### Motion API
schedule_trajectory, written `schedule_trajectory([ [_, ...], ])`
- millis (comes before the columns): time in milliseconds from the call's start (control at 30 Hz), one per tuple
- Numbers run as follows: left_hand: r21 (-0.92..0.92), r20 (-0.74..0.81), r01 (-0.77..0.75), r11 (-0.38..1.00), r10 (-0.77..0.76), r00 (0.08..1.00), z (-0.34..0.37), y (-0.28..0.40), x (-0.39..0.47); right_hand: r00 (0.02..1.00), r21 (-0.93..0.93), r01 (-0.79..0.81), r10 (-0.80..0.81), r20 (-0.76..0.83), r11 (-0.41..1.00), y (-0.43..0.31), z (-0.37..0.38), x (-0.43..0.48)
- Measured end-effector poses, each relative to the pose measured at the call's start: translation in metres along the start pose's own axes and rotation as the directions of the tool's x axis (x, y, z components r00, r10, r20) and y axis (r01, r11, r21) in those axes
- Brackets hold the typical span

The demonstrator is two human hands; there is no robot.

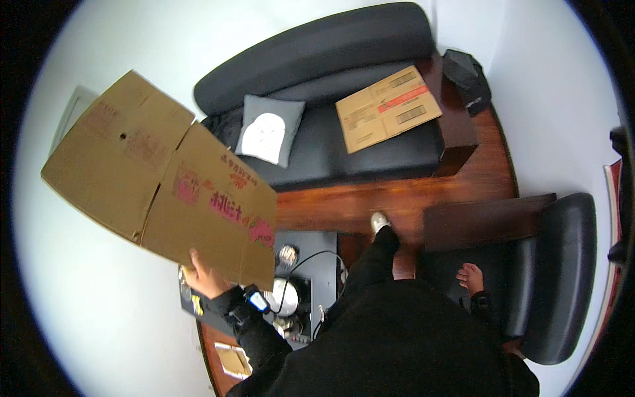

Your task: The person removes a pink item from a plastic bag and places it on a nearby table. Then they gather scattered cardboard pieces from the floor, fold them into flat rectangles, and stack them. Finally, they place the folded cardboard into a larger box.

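My left hand (pixel 208 280) grips the lower edge of a large flattened cardboard box (pixel 208 198), thumb on the near face. The cardboard is raised at the left, partly over a low table, and bears red and purple print. Slits run across its middle, and a small hole shows in its upper panel. My right hand (pixel 470 278) hangs at my right side above a black armchair (pixel 476 263), its fingers loosely curled and nothing in it. A second flattened cardboard box (pixel 389 109) with a red stripe lies on the seat of the black sofa (pixel 317 144).
A grey cushion (pixel 292 116) rests on the sofa. The low table (pixel 320 243) carries a metal pot (pixel 285 297), a jar (pixel 288 255) and a black cable (pixel 317 254). A black bag (pixel 466 82) stands beside the sofa's wooden arm (pixel 454 134). Wooden floor (pixel 327 203) lies between sofa and table.
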State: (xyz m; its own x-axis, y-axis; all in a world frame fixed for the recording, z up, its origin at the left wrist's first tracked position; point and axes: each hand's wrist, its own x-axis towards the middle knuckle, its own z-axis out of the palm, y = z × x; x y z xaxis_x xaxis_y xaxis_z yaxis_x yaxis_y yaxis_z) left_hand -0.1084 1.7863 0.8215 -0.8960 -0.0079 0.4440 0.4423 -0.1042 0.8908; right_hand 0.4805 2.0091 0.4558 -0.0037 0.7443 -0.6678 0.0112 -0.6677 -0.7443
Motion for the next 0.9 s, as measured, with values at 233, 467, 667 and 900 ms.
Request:
schedule_trajectory([
  [233,-0.102,0.075,0.066,0.993,-0.058,0.996,-0.042,-0.069,0.038,0.972,-0.120,0.100,-0.072,0.222,0.988,-0.036,0.113,-0.007],
  [467,-0.049,0.030,0.021,0.999,-0.020,0.999,-0.121,-0.107,0.070,0.912,0.276,-0.040,-0.078,0.404,0.960,-0.078,0.203,0.035],
  [667,0.011,-0.076,0.059,0.998,-0.058,0.995,-0.113,-0.100,0.071,0.977,0.209,-0.117,0.075,0.199,0.971,-0.128,0.260,0.098],
  [900,0.285,-0.149,0.189,0.940,-0.151,0.977,-0.141,-0.131,0.116,0.948,0.364,-0.289,0.212,0.237,0.886,-0.147,0.305,0.211],
])
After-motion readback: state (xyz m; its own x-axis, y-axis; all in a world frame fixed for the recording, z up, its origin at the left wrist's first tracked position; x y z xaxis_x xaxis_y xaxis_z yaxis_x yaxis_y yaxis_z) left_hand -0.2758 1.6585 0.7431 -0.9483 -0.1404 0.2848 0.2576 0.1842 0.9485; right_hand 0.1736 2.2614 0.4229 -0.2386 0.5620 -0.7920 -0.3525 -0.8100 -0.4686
